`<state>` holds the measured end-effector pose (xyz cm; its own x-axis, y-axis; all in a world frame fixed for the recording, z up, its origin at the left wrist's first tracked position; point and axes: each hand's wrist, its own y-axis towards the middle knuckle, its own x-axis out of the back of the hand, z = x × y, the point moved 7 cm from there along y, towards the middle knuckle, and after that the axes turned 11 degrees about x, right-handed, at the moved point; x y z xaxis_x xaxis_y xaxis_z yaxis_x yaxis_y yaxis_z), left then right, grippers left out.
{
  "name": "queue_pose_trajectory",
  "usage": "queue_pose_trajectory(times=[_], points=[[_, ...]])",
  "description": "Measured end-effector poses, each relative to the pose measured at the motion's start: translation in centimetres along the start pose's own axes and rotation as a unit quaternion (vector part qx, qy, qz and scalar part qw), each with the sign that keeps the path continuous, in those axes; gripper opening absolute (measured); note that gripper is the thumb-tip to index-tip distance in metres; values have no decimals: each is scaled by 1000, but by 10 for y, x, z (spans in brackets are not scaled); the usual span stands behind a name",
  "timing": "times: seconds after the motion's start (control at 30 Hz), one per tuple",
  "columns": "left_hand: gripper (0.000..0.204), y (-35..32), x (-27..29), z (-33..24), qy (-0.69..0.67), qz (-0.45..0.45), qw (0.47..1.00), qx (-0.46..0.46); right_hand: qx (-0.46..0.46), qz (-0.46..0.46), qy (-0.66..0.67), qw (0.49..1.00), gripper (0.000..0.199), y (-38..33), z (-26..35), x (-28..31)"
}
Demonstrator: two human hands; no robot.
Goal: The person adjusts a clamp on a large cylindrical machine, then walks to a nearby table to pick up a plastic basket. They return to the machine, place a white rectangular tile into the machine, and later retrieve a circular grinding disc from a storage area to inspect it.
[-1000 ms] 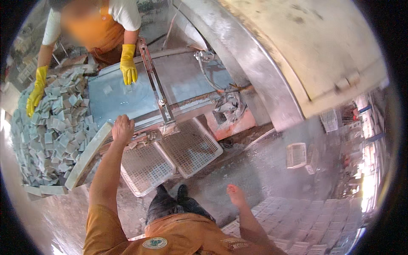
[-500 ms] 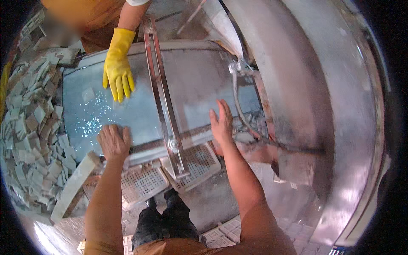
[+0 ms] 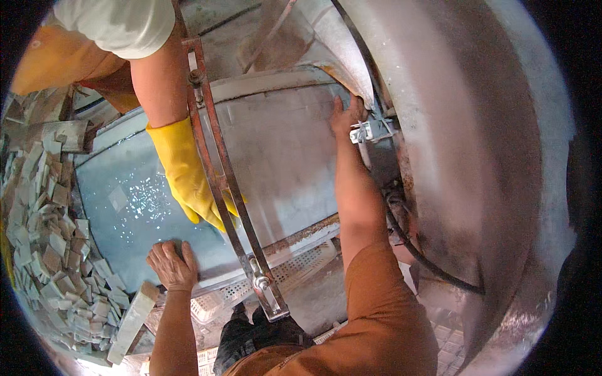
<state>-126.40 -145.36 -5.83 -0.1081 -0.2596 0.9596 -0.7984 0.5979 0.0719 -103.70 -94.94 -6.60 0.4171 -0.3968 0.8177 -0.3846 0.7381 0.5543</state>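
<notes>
My left hand (image 3: 172, 264) lies on the near left edge of a wet blue-grey table (image 3: 276, 156), fingers spread and loosely bent, holding nothing that shows. My right hand (image 3: 348, 117) reaches to the table's far right, beside the lower tip of a pale metal guard (image 3: 351, 62) and just past a metal clamp fitting (image 3: 371, 131). Its thumb and fingers stand apart; some fingertips are shadowed, and nothing held shows. A slotted metal bar (image 3: 216, 150) crosses above the table. A co-worker's yellow glove (image 3: 191, 182) reaches under it. A small flat tile (image 3: 117, 198) lies on the wet surface.
A heap of broken tile pieces (image 3: 47, 250) fills the left side. A pale block (image 3: 133, 323) leans at the near left corner. Perforated plastic baskets (image 3: 232, 294) sit below the near edge. A dark hose (image 3: 426, 266) hangs at right, beside a large curved grey surface (image 3: 476, 156).
My right hand has moved away from me to the guard's tip. The co-worker's glove has moved right, under the bar. My left hand stays at the near edge; the whole view has shifted.
</notes>
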Motion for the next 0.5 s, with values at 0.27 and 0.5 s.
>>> queue_pose_trajectory(times=[0.27, 0.5], points=[[25, 3, 1, -5, -11, -6, 1000, -15, 24, 42, -63, 997, 48, 8, -9, -11], [25, 1, -2, -1, 0, -1, 1000, -9, -21, 26, -14, 999, 33, 17, -7, -2]])
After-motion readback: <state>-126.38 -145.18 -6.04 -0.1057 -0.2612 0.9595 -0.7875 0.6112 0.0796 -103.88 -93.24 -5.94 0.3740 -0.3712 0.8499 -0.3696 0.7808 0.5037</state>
